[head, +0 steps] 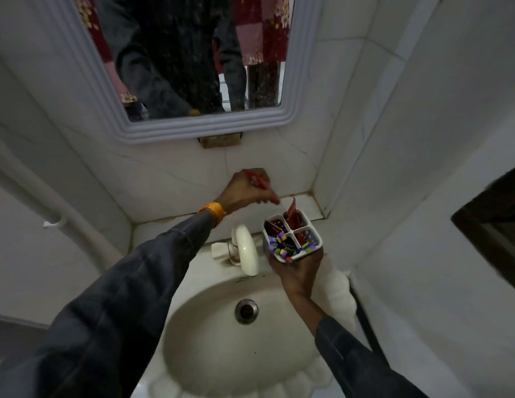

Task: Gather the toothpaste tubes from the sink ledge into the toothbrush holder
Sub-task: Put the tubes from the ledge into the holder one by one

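The right hand (297,268) is reaching up from the lower right, forearm angled over the sink (210,334), fingers wrapped under the white toothbrush holder (292,237) and holding it above the basin beside the tap (246,249). Red tubes are standing in its compartments. Farther back, the left hand (246,189) is stretching across on a long sleeved arm, fingers curled tight around a red toothpaste tube (260,185), its lower end pointing toward the holder.
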